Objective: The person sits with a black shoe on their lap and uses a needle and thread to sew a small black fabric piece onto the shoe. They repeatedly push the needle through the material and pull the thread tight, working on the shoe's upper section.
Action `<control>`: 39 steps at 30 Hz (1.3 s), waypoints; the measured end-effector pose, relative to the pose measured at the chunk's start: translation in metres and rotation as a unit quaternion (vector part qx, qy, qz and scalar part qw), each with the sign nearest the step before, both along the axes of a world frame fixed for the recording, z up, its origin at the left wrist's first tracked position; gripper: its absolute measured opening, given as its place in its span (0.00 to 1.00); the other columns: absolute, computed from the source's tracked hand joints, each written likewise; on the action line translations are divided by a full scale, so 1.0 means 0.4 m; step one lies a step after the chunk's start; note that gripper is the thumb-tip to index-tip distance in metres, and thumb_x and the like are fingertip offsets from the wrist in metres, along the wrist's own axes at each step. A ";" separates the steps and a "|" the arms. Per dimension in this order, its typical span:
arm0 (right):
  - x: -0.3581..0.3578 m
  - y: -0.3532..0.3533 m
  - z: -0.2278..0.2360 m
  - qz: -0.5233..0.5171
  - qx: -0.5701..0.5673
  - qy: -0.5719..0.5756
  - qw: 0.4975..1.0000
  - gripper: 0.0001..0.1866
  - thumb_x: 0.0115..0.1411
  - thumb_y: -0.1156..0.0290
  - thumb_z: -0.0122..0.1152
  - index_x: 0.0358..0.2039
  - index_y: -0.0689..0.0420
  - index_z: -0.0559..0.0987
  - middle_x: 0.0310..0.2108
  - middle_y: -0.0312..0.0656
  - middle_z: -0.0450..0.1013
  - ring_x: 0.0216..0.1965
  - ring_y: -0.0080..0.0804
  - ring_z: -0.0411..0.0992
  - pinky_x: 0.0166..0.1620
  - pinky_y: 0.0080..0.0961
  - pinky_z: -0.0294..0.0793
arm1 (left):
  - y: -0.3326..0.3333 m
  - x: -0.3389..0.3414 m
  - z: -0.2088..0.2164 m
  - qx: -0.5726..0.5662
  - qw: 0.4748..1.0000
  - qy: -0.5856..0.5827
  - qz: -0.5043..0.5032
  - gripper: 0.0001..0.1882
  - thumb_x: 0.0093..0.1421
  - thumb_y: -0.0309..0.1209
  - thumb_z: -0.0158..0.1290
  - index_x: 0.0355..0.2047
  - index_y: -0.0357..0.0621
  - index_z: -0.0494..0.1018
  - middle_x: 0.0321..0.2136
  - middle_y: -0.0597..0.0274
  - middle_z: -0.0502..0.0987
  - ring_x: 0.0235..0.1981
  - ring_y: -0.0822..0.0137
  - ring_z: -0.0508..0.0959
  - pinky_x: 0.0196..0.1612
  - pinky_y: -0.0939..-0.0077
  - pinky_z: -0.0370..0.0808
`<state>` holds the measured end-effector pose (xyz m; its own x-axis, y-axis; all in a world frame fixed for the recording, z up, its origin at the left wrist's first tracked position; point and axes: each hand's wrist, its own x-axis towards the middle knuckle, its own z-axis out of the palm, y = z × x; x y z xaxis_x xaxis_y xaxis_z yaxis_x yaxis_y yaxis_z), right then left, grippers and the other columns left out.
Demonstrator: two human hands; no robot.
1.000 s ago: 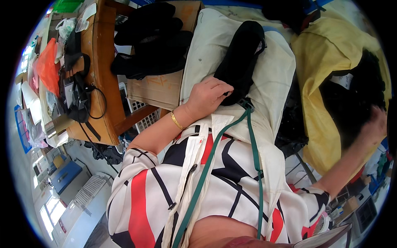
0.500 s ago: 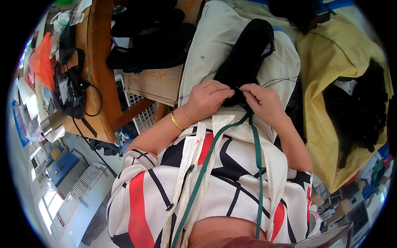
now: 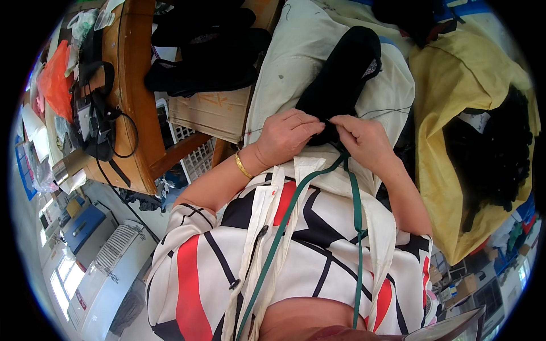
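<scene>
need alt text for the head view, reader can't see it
A person's left hand holds the near end of a black shoe on white cloth, the right hand close beside it. More black shoes are at left, a yellow bag of black items at right.

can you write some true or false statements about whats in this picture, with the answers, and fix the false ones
1. The left hand and right hand are close together at the near end of a black shoe. True.
2. The bracelet is on the right wrist. False: the gold bracelet is on the left wrist.
3. Other black shoes lie on a cardboard box to the person's left. True.
4. The long strap down the person's front is red. False: it is a green strap.
5. The yellow bag is left of the black shoe. False: the yellow bag is to its right.
</scene>
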<state>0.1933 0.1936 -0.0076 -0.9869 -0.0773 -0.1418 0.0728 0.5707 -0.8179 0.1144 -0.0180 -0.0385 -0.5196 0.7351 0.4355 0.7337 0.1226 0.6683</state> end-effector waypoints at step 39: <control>-0.132 0.161 0.106 -0.286 -0.468 -0.057 0.834 0.08 0.68 0.65 0.54 0.34 0.55 0.72 0.25 0.36 0.73 0.23 0.20 0.72 0.21 0.15 0.68 | 0.011 -0.013 0.033 -0.063 0.998 -0.004 0.029 0.16 0.42 0.20 0.64 0.34 0.44 0.79 0.29 0.60 0.77 0.31 0.59 0.77 0.33 0.69 0.76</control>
<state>0.1407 0.2579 0.0347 -0.8847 0.2724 -0.3784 0.2212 -0.4692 -0.8550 0.1090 -0.0135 -0.0251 -0.5665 0.7522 0.3366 0.7173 0.2490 0.6508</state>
